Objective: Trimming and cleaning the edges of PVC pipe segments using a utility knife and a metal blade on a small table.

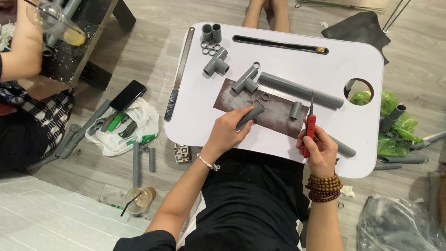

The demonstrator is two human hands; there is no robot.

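Trimming step, judged. Left hand [227,132] gripping short grey pipe piece [250,116] over brown mat [278,111] on worktop [353,69]; right hand [320,151] clasping red-handled knife [310,128], blade up. Next: blade to pipe end, steadily.

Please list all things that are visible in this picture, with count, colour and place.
lap table: one, white, centre
dark mat: one, brown, on table
long pipe: one, grey, on table
tee fittings: two, grey, table's upper left
saw blade: one, metal, table's left edge
phone: one, black, floor left
plastic bag: one, green, floor right
iced drink cup: one, clear, floor lower left
short pipe: one, grey, in left hand
red-handled knife: one, in right hand
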